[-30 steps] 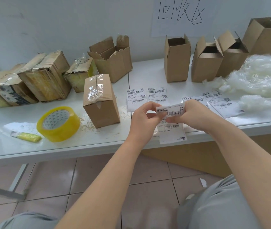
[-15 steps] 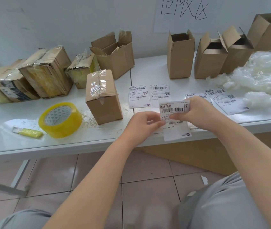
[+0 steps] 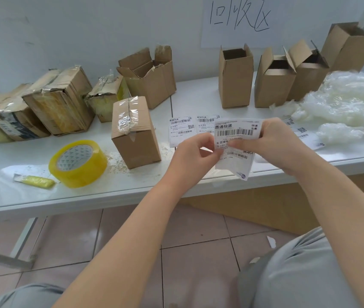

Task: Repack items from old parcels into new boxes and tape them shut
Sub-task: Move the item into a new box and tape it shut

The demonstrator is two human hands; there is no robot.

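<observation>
A white shipping label (image 3: 235, 132) with barcodes is held upright above the table's front edge. My right hand (image 3: 272, 145) grips its right side, thumb across the front. My left hand (image 3: 193, 155) pinches its lower left corner. A taped-shut brown box (image 3: 135, 132) stands just left of my hands. A yellow tape roll (image 3: 77, 163) lies further left, beside a small yellow cutter (image 3: 36, 181). More labels (image 3: 181, 130) lie flat on the table behind my hands.
Several worn old parcels (image 3: 61, 101) line the back left, with an opened one (image 3: 152, 74) behind the taped box. Several open new boxes (image 3: 235, 78) stand at the back right. White plastic filler (image 3: 350, 107) is heaped on the right. The white table (image 3: 87, 196) has crumbs around the box.
Both hands have lifted the label and turned it up so its printed face shows fully. My left hand's pinch has slid to the lower left corner.
</observation>
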